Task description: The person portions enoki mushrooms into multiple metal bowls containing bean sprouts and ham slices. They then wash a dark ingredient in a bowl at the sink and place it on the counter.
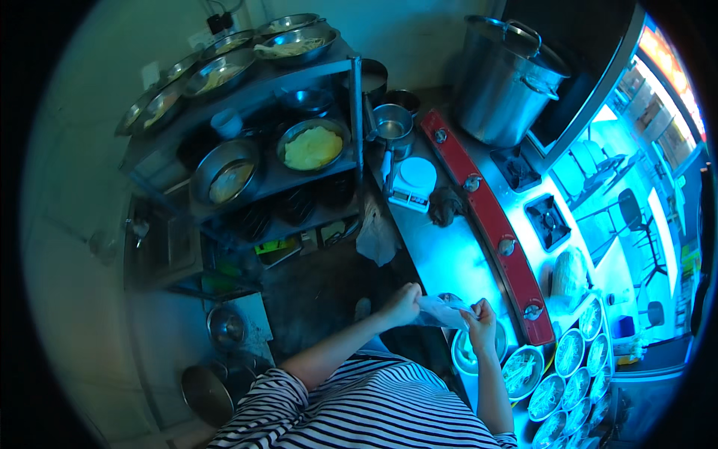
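Observation:
A thin, translucent plastic bag (443, 312) is stretched between my two hands above the front edge of the steel counter (443, 252). My left hand (403, 306) grips one end of it, and my right hand (481, 324) pinches the other end. Whether anything is inside the bag I cannot tell. Just below my right hand stands a large bowl (465, 353) with pale contents, partly hidden by my wrist. Close to its right is a bowl of shredded pale food (523, 371).
Several bowls of shreds (571, 352) crowd the counter's right end. A red panel with knobs (488, 213) runs along the burners (548, 223). Farther back are a kitchen scale (414, 182) and a tall stockpot (505, 84). A metal rack (269, 191) at left holds several steel bowls (224, 174).

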